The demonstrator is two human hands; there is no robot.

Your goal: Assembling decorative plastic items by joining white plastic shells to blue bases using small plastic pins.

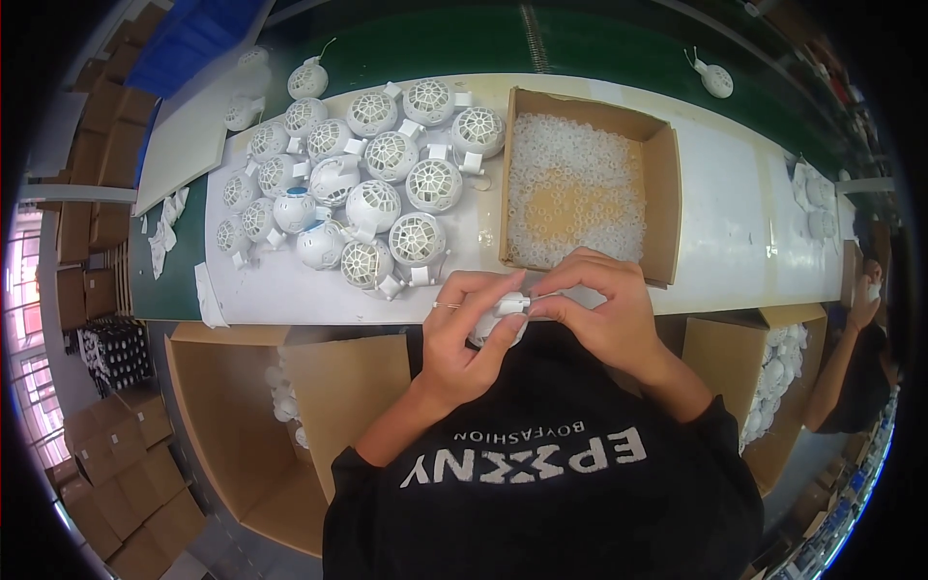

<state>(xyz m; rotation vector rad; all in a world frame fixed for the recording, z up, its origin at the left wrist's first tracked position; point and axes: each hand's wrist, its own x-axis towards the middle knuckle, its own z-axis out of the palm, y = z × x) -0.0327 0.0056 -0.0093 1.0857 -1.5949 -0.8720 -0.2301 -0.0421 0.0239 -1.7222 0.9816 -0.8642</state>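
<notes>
Head view, looking down: largest is one white worktable [735,232] running from nine to three o'clock, with a green conveyor belt [619,43] along its far edge at twelve. Three big open cardboard boxes stand below the table's near edge: two side by side at seven to eight o'clock [232,425], one at four o'clock [735,358] holding white parts. On the table at one o'clock sits one shallow cardboard tray [662,184] filled with small clear rings, too many and too small to count. At eleven o'clock lies a heap of white ball-shaped grille housings [372,188], roughly twenty, touching one another; two more like them lie apart on the belt, one at eleven [307,79] and one at one o'clock [716,79]. At the centre, just off the table's near edge, the left hand [464,338] curls its fingers closely around one white housing [503,319], cupping it from below, while the right hand [604,309] pinches narrowly at its top with thumb and forefinger. Another person's arm [841,377] shows at three o'clock.
</notes>
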